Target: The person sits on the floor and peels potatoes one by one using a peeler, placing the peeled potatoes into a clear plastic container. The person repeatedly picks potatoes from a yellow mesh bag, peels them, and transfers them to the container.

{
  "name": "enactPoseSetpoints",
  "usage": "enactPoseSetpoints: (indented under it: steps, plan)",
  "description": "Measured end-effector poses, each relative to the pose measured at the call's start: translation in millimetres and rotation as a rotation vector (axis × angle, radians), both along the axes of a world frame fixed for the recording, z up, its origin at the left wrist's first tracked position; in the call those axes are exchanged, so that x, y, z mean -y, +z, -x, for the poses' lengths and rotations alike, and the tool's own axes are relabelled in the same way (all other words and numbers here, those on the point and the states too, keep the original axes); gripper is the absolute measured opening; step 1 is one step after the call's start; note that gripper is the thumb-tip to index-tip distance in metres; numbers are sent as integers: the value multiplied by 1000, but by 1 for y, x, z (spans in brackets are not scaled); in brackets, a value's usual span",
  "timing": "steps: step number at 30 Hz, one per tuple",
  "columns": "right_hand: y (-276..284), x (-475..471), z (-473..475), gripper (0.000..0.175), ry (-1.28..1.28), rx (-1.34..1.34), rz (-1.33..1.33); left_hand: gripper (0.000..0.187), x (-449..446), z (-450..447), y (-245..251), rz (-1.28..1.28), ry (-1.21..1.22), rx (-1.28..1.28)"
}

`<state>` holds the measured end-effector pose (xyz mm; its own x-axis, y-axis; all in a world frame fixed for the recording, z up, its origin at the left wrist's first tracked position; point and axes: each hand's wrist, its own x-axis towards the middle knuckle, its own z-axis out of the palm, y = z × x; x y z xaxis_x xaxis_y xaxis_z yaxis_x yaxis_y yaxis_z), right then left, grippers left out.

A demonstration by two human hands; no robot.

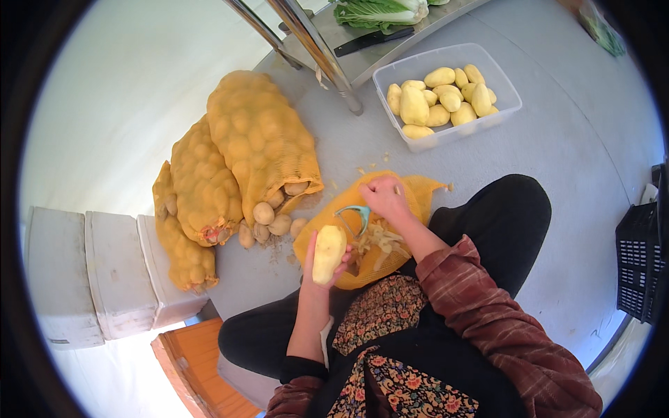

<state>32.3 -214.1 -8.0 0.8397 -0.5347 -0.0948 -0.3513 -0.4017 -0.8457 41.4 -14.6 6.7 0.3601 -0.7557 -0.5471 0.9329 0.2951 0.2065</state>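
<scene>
In my left hand (341,267) rests a peeled potato (330,253), pale yellow over the surface that shows. My right hand (385,194) is closed around the handle of a light-blue peeler (359,217), its blade end turned toward the potato but apart from it. Beneath both hands an orange mesh sack (324,225) is spread across the floor and my lap. A heap of potato peelings (384,243) lies on it. Beyond, a clear plastic tub (444,140) holds several peeled potatoes (414,106).
Mesh sacks of unpeeled potatoes (256,125) lean at the left; loose unpeeled potatoes (264,213) lie by the open mouth. A metal rack leg (324,49) stands behind, with a knife (373,41) and Chinese cabbage (384,13) on its shelf. A black crate (638,256) is at right.
</scene>
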Motion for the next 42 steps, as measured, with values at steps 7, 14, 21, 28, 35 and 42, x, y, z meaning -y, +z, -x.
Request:
enactPoseSetpoints:
  steps: [7, 14, 21, 28, 35, 42]
  plan:
    - [-13, -3, 3, 25, -153, -146, 113, 54, 4, 5, 6, -96, -52, 106]
    - [-34, -16, 12, 21, 87, -440, 102, 51, 44, -20, 17, -340, -83, 147]
    - [-48, -17, 10, 24, 166, -279, 69, 53, 147, -50, 41, -72, -23, 433]
    - [-21, -14, 8, 31, 368, -478, 233, 29, 114, -72, 37, -404, 4, 637]
    - [-19, -23, 8, 32, 335, -369, 278, 17, -36, -147, -59, -819, 391, 345]
    - [-28, -28, 5, 35, 362, -287, 312, 17, -109, -126, -158, -1542, -134, 998]
